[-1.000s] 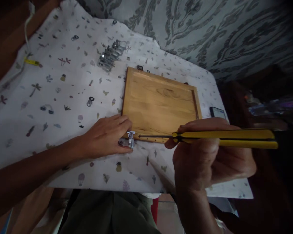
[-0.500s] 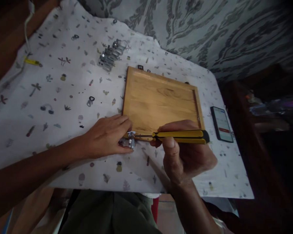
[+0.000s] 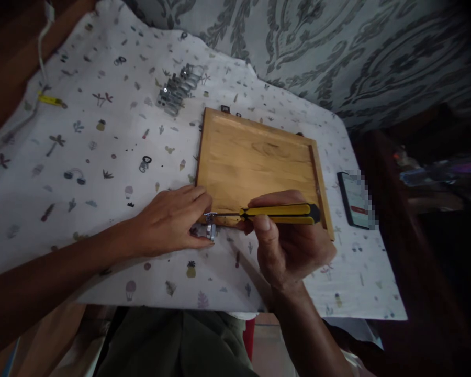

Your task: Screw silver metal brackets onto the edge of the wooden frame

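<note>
The small metal hinge sits at the near left corner of the wooden panel, partly over its near edge. My left hand lies low and palm down just left of it, the forearm running in from the left. Its fingers reach over the panel's corner on the hinge's far side and the thumb is stretched along its near side, so the hinge is held in the narrow gap between them.

My right hand is to the right of the hinge, over the near right part of the panel, with its forearm rising from the near side. It is closed around the yellow-and-black screwdriver, thumb along the near side of the handle and fingers on the far side. The tool lies almost level, shaft pointing left, its tip at the far part of the hinge; I cannot tell whether it is seated in a screw.

The panel, with its raised rim, lies flat on the printed white cloth, beyond and between my hands. Past its far left corner stands a row of similar metal hinges. To the right of the panel lies a phone, partly blurred. A yellow strip rests at the far left, by a white cable. Patterned wall covering fills the far side.
</note>
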Available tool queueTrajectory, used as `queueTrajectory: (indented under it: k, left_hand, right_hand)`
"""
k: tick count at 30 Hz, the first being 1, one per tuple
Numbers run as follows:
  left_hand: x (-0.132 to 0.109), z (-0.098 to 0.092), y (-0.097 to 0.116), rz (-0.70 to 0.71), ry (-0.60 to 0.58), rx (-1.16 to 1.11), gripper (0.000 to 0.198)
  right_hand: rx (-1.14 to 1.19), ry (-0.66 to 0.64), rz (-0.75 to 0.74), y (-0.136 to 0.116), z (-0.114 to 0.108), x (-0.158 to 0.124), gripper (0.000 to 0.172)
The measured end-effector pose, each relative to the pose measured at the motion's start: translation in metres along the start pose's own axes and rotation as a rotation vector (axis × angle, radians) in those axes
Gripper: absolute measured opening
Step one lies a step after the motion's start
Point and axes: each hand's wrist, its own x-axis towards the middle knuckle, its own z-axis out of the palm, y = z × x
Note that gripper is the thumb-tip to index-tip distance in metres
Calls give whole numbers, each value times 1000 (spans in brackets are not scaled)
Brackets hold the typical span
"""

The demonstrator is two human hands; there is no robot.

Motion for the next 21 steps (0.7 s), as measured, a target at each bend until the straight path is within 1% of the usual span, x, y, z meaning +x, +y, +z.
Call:
queueTrajectory:
  k: [5,12,18,21]
  left_hand:
    - [0,0,-1,3,7,1,36]
    - [1,-2,1,-23,-43,-1,34]
    - [1,-2,2,-21,-35,-6,32]
    - [2,-3,2,-26,-26,-9,34]
  right_hand:
    - [14,-24,-5,3,-1,0,8]
    - [58,-88,-23,1,-3,2,13]
    - [39,-222,-116,0,-10,10,15]
    - [27,-257,-142,0,-11,13,15]
